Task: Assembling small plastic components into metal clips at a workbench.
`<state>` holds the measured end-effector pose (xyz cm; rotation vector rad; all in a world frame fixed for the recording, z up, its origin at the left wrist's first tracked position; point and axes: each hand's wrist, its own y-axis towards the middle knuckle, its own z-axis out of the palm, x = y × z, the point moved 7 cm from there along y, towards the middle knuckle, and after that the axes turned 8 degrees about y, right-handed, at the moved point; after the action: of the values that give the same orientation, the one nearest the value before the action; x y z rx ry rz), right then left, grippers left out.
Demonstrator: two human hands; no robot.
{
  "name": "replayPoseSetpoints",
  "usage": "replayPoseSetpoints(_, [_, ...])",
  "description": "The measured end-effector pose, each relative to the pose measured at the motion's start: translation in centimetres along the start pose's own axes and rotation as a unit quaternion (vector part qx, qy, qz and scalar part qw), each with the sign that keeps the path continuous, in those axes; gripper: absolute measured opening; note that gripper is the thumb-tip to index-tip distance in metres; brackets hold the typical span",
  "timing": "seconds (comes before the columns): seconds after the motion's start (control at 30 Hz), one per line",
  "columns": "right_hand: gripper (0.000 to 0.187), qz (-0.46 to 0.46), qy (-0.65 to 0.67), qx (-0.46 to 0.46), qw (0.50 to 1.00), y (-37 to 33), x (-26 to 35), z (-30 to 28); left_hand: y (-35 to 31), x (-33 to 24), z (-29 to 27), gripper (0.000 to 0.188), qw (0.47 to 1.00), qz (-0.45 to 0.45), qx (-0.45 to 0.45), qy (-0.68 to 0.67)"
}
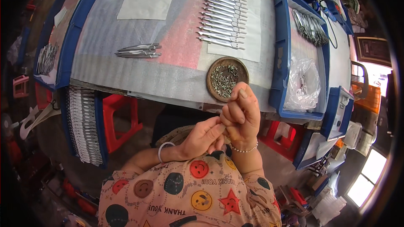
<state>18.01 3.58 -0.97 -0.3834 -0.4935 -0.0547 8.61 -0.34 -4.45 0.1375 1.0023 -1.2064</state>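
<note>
My right hand (241, 111) is raised just in front of the round wooden bowl (210, 85), its thumb and index finger pinched together. Anything between those fingertips is too small to make out. Close beside it, touching or nearly touching its palm side, my left hand (206, 135) has its fingers curled and pressed together; what they hold, if anything, is hidden. Small shiny metal pins (224, 80) fill the bowl. Beyond it, slender silver metal tools (223, 25) lie side by side in a long row on white paper (252, 52).
Left of centre, several flat metal pieces (139, 51) lie in a small pile on the foam-covered table (176, 77). A blue tray (277, 80) at the right holds metal tools and a plastic bag (302, 86). Another blue tray (67, 38) stands left. Red stools (120, 122) are below the table edge.
</note>
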Motion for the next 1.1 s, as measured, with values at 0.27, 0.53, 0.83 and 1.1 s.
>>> replayPoseSetpoints(0.27, [0.017,0.019,0.051,0.005,0.998,0.4,0.3,-1.4,0.6,0.3,-0.2,0.030,0.999,-0.022,0.036,0.002])
replayPoseSetpoints(0.53, [0.017,0.038,0.081,-0.001,0.996,1.0,-0.2,-2.3,0.7,2.0,-0.2,0.040,0.958,-0.142,0.065,-0.241])
replayPoseSetpoints(0.83, [0.015,-0.018,-0.107,-0.018,0.994,1.0,0.4,-1.9,0.7,2.9,-0.6,0.037,0.936,-0.159,0.072,-0.306])
replayPoseSetpoints(1.1, [0.028,-0.141,-0.695,0.283,0.645,-1.6,3.0,5.5,0.4,0.7,-2.3,0.025,0.951,-0.140,0.019,-0.276])
